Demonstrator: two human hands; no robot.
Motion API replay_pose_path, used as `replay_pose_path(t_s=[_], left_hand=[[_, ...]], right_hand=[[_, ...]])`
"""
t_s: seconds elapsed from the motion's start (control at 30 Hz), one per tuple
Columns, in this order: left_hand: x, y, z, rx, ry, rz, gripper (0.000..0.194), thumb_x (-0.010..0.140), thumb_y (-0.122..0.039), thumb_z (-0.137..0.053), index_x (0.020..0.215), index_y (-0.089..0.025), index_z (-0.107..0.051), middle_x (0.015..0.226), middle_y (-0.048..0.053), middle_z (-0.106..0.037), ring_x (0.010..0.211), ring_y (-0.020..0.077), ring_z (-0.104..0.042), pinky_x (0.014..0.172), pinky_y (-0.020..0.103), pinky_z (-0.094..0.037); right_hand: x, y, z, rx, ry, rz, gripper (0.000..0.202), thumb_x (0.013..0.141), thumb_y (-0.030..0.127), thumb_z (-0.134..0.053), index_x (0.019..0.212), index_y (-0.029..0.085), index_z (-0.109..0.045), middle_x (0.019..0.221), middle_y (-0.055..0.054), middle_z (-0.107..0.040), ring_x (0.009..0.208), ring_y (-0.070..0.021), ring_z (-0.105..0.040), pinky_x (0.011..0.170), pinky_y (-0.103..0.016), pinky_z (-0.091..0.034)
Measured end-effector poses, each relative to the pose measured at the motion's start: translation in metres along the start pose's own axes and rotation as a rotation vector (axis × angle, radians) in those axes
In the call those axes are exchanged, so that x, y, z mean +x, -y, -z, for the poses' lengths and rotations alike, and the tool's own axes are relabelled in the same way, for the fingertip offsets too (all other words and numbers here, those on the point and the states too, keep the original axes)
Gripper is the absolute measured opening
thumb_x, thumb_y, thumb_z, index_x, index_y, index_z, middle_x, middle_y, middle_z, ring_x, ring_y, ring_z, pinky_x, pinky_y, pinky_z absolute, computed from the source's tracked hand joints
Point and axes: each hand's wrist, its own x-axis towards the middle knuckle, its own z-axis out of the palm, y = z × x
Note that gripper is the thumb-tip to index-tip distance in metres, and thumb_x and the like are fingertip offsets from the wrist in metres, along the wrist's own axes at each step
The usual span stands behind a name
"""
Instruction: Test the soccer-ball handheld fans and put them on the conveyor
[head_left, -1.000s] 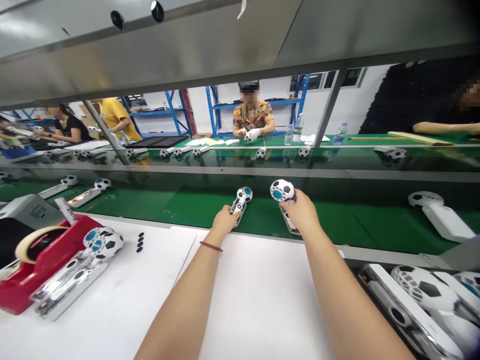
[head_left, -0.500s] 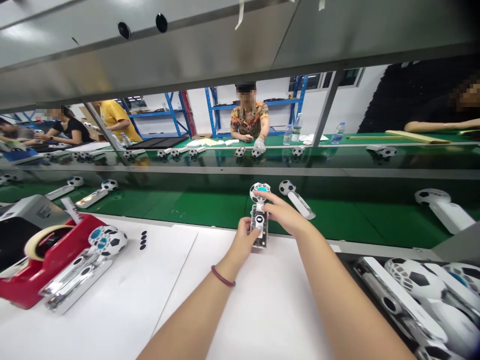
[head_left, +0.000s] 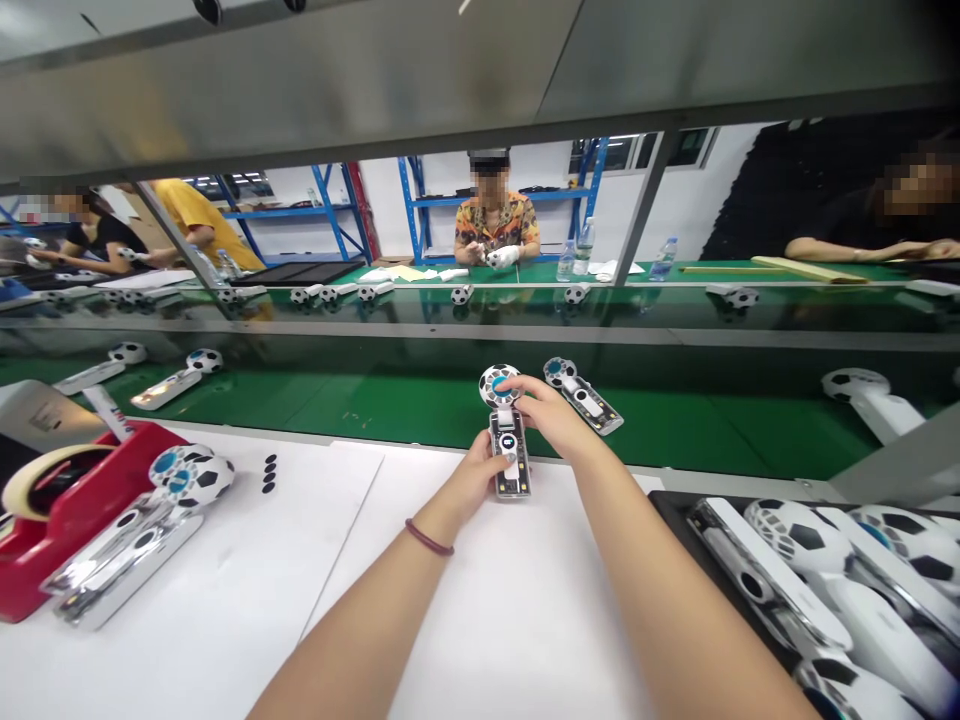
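Left hand (head_left: 480, 470) curled, right hand (head_left: 546, 412) apparently arched

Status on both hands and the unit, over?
Left hand gripping soccer-ball device. Right hand at its ball head. Second device lies on green belt, beside right hand.

Bare forearms (head_left: 375, 600), with bare left hand (head_left: 480, 468) and bare right hand (head_left: 546, 412). Around the left wrist I can see one slim, rounded, dark red bracelet (head_left: 428, 541), plain like a cord.
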Motion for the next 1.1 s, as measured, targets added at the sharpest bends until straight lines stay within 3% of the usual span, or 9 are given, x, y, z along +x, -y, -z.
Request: replay_pose_path(t_s=[0.6,1.1], left_hand=[[-0.005,-0.007,-0.003,0.020,0.039,0.056,0.043,0.071,-0.022,-0.065,0.110,-0.021,-0.047,0.096,0.007,-0.057,0.083,0.0231,-0.061,0.073,0.038,-0.047],[-0.006,-0.008,-0.005,0.080,-0.012,0.059,0.042,0.071,-0.025,-0.065,0.109,-0.020,-0.048,0.098,0.007,-0.057,0.084,0.0216,-0.060,0.074,0.036,-0.047]], right_hand=[[-0.001,0.000,0.000,0.016,-0.018,0.019,0.032,0.063,0.017,-0.042,0.088,0.024,-0.061,0.090,0.001,-0.059,0.070,-0.0134,-0.054,0.065,-0.027,-0.044],[0.003,-0.007,0.001,-0.021,-0.014,0.044,0.034,0.064,0.018,-0.042,0.091,0.025,-0.062,0.091,0.001,-0.059,0.071,-0.0137,-0.053,0.065,-0.026,-0.043]])
